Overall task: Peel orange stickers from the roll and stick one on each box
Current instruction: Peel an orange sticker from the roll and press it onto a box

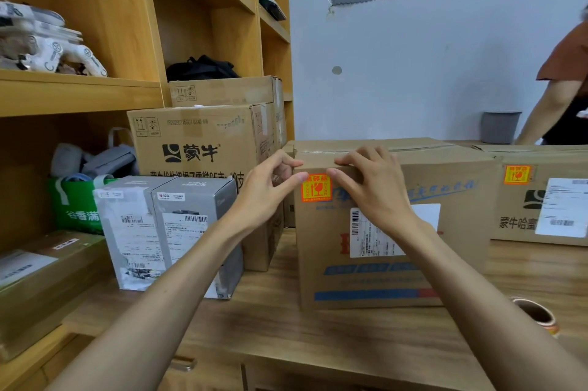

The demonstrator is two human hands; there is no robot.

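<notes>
A large brown cardboard box [451, 225] stands on the wooden table in front of me. An orange sticker [316, 187] sits on its front face near the upper left corner. My left hand [270, 190] touches the sticker's upper left edge with its thumb, fingers resting on the box's top corner. My right hand [372, 190] touches the sticker's upper right edge with its thumb, fingers lying over the box's top edge. A second box [521, 212] to the right carries its own orange sticker [517, 174]. The sticker roll [537, 314] lies on the table at the right.
Grey boxes [165, 231] and brown cartons [203, 142] stand at the left beside a wooden shelf unit [79, 91]. A green bag [74, 206] sits in the shelf. Another person [560, 88] leans at the far right, near a grey bin [499, 128].
</notes>
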